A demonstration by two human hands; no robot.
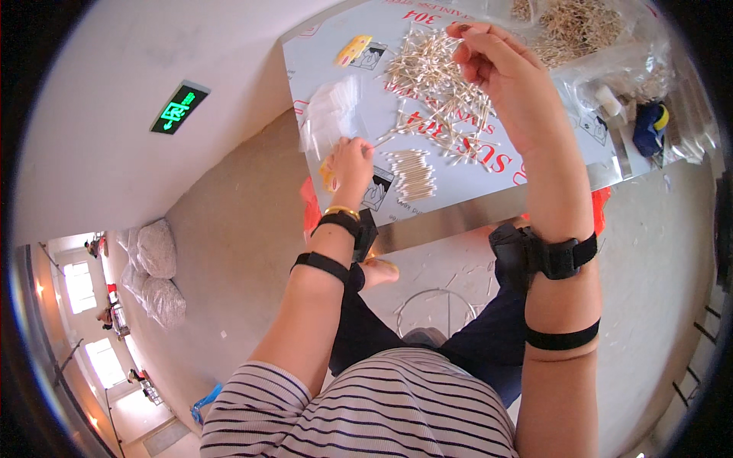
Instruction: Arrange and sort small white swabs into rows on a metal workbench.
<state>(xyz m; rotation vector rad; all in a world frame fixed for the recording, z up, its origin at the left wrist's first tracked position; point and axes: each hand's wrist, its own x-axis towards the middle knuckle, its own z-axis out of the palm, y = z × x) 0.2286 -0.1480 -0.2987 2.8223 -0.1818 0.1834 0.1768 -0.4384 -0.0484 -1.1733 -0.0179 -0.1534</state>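
A loose pile of cotton swabs spreads over the metal-topped table. My right hand is above the pile's right side, fingers curled together; what they hold, if anything, cannot be made out. My left hand is closed near the table's left edge, with a thin cotton swab poking out from its fingertips. To the right of that hand lies a neat row of cotton swabs, side by side. Clear plastic bags lie in a stack just beyond my left hand.
A yellow packet lies at the far left of the table, and another yellow piece beside my left wrist. Large clear bags of swabs fill the far right. A dark blue and yellow object stands near the right edge. Filled sacks rest on the floor.
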